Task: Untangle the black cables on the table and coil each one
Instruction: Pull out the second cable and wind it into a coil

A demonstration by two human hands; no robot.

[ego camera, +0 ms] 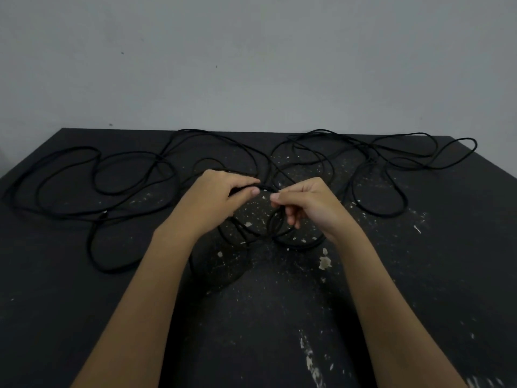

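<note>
Black cables lie in loose, overlapping loops across the far half of the black table [419, 289]. One mass of cable loops [84, 175] spreads to the left and another [391, 161] to the right. Both hands meet at the middle, raised a little above the table. My left hand [221, 200] pinches a cable strand [265, 188] between thumb and fingers. My right hand [307, 203] pinches the same strand a short way to the right. Small hanging loops [277, 228] drop from my right hand onto the table. Which cable is which cannot be told.
The table top is dark and scuffed with pale paint flecks [324, 261]. A plain grey wall [251, 65] stands right behind the table's far edge. Cable loops reach close to the far left and far right edges.
</note>
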